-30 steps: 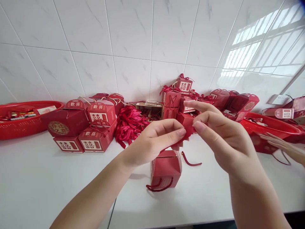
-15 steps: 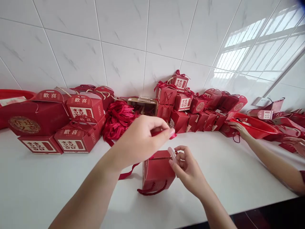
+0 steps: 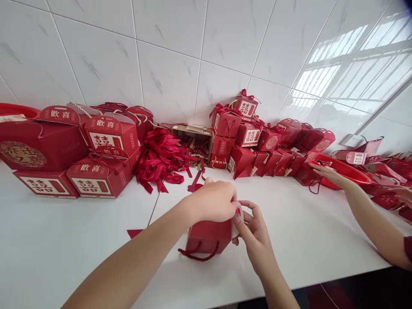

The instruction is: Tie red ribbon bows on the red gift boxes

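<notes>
A small red gift box (image 3: pixel 206 237) with a red cord handle stands on the white counter (image 3: pixel 80 240) in front of me. My left hand (image 3: pixel 214 201) rests on top of the box, fingers closed in a pinch on a red ribbon at its top edge. My right hand (image 3: pixel 252 227) meets it from the right, fingers curled and pressed against the box's upper right side. A loose end of red ribbon (image 3: pixel 134 233) lies on the counter to the left of the box.
Stacked red gift boxes (image 3: pixel 106 141) stand at the back left, a heap of red ribbons (image 3: pixel 161 156) beside an open cardboard box (image 3: pixel 193 137), more small red boxes (image 3: pixel 247 137) at the back right. Another person's arm (image 3: pixel 370 219) reaches towards a red basket (image 3: pixel 347 169) at right.
My left hand came down from above the box onto its top. The right hand stayed low beside the box. The view shifted a little and the other person's arm moved at right.
</notes>
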### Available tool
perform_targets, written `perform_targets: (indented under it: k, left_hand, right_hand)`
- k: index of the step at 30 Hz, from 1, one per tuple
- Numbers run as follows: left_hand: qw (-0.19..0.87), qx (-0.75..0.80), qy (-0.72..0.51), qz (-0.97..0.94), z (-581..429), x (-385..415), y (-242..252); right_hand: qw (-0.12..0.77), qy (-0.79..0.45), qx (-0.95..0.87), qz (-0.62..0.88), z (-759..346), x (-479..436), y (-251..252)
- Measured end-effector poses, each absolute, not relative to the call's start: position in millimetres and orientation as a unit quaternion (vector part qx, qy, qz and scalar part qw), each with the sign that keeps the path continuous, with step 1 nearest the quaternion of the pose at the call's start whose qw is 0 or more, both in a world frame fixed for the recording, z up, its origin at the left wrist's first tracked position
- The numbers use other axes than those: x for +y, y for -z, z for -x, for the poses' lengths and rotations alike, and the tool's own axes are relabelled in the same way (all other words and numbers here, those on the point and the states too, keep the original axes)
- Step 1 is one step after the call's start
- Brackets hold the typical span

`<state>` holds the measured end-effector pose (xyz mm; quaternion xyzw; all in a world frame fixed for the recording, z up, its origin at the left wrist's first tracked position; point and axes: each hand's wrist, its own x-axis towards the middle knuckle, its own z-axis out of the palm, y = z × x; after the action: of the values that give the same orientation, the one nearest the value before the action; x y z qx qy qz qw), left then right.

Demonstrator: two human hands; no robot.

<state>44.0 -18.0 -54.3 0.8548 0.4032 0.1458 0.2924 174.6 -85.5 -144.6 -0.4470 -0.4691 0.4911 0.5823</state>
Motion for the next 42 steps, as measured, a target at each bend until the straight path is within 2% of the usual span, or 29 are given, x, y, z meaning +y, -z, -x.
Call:
perform_targets:
  k: [7,18,32,37,42]
  left_hand:
    - [0.288,0.417,-0.188,-0.842,-36,-18,49]
    - [0.280,0.445,-0.061,-0.848,-38,-18,52]
    - [0.247,0.434,-0.048,-0.865,-46,-27,45]
    - [0.220,0.414,-0.048,-0.882,-47,-26,47]
    - [0.215,0.415,-0.038,-0.883,-44,-23,47]
  right_hand:
    - [0.570,-0.494,-0.490,0.436,-179,-84,149]
    - [0.573,-0.483,-0.496,0.438,-180,-82,151]
    - [0.563,-0.489,-0.488,0.454,-181,-84,152]
    - [0.519,-0.502,-0.497,0.481,-185,-79,156]
    - [0.548,-0.534,-0.489,0.419,-187,-76,152]
